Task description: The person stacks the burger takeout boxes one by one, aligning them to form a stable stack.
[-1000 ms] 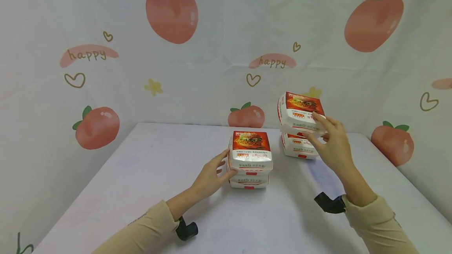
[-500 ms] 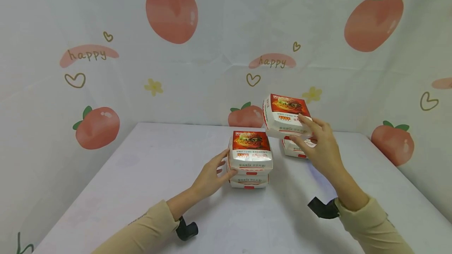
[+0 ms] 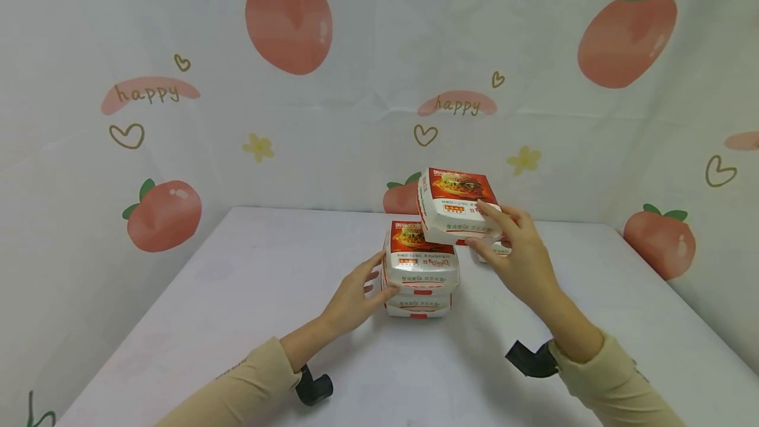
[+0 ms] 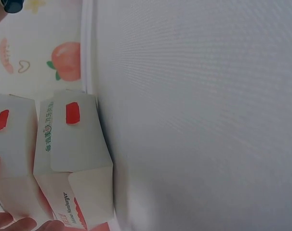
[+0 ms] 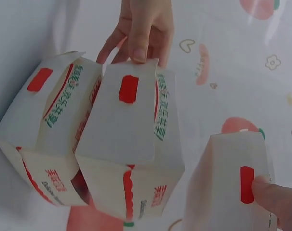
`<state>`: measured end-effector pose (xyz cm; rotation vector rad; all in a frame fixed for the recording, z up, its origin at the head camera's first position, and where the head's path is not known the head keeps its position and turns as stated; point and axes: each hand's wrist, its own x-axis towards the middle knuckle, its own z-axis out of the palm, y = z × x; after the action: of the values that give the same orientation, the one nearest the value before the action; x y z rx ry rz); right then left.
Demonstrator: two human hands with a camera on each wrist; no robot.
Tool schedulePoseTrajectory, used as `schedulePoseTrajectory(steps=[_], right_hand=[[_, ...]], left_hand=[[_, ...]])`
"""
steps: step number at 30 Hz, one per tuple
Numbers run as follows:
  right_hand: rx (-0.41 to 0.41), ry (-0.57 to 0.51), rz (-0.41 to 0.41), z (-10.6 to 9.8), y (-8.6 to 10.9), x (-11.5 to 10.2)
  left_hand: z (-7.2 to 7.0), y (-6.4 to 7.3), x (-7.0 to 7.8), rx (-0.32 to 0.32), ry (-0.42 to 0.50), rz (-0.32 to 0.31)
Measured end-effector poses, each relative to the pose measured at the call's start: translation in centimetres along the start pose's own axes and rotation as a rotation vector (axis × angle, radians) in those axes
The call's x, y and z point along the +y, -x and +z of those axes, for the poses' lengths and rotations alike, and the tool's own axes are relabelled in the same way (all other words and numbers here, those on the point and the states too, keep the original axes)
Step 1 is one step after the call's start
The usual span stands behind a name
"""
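Note:
In the head view, two paper burger boxes stand stacked near the middle of the table. My left hand [image 3: 354, 298] holds the upper box [image 3: 409, 267] at its left front corner, thumb on the front and fingers along the left side. Beneath it sits the lower box [image 3: 418, 307], slightly offset. My right hand [image 3: 522, 262] pinches another burger box [image 3: 453, 211] by its right side. This box is tilted and overlaps the stack's back right part in view. The right wrist view shows the held box [image 5: 223, 187] apart from the upper stacked box [image 5: 117, 130].
Behind my right hand, one more burger box [image 3: 501, 249] stands on the table, mostly hidden. A white tabletop [image 3: 249, 282] reaches back to a cloth backdrop [image 3: 356, 84] printed with peaches and hearts. Black wrist mounts [image 3: 314, 387] hang below the sleeves.
My right hand has carried its burger box leftward and lower, from above the far right box to the stack's upper right. My left hand stays on the stack.

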<state>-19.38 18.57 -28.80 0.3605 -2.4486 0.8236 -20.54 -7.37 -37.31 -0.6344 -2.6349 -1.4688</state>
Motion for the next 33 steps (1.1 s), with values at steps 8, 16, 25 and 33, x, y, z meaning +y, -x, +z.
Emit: schedulePoseTrajectory(steps=[8, 16, 25, 33], right_hand=[[-0.039, -0.023, -0.003, 0.8, 0.3, -0.8], [-0.047, 0.014, -0.046, 1.5, 0.5, -1.4], [-0.079, 0.075, -0.041, 2.0, 1.0, -2.0], [-0.059, 0.093, -0.056, 2.2, 1.1, -2.2]], left_hand=[[0.0, 0.0, 0.1, 0.001, -0.002, 0.012], [0.0, 0.0, 0.0, 0.001, 0.007, 0.013], [0.0, -0.1, 0.0, -0.003, 0.013, 0.007], [0.1, -0.1, -0.1, -0.002, 0.012, 0.005]])
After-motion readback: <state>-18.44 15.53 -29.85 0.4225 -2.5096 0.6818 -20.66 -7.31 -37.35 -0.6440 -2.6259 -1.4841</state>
